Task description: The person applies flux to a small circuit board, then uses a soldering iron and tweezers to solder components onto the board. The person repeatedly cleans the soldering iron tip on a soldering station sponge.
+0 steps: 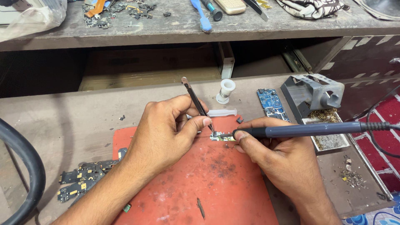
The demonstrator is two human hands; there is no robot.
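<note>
My left hand (166,129) grips thin metal tweezers (196,100), their tips pressed down on a small green circuit board (223,136) lying on an orange-red work mat (200,179). My right hand (279,154) holds a dark blue soldering iron (308,130) like a pen. Its tip touches the same small board from the right. A black cable (381,137) runs off the iron's rear end to the right.
A grey soldering iron stand (312,91) with a brass-wool tray sits at the right. A blue circuit board (271,102), a white spool (226,91) and a white syringe (221,112) lie behind the mat. Black boards (81,179) lie at left. The upper shelf (175,25) holds tools and parts.
</note>
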